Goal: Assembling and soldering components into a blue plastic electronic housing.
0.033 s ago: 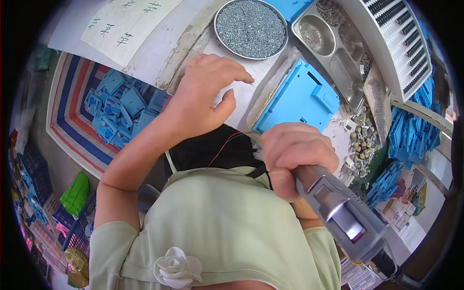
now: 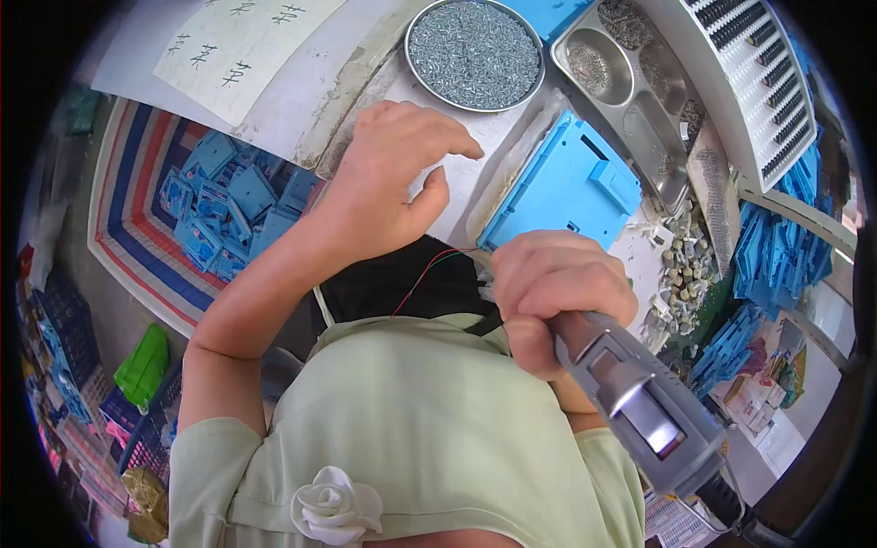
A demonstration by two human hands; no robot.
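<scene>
My right hand [image 2: 566,288] is wrapped round a grey electric screwdriver [image 2: 639,406], whose back end and cord point down to the right. Its tip is hidden beneath the fist. Just beyond that hand lies a flat light-blue plastic casing [image 2: 548,196] with slots and a raised block, resting on a worn, pale-edged support. My left hand [image 2: 393,173] hovers left of the casing, fingers curved and thumb apart, holding nothing. Thin red and green wires [image 2: 425,268] run from the casing's near corner toward my lap.
A round metal dish [image 2: 475,110] heaped with screws [image 2: 475,50] stands beyond. A compartmented steel tray [image 2: 644,137], a white rack [image 2: 713,82] and loose small metal parts [image 2: 681,274] lie right. At left, a striped bag [image 2: 119,210] holds blue casings [image 2: 219,201]; paper [image 2: 210,55] covers the table.
The back end of the screwdriver has swung slightly down and left with my right hand. My left hand has shifted a touch to the right. The casing has stayed put.
</scene>
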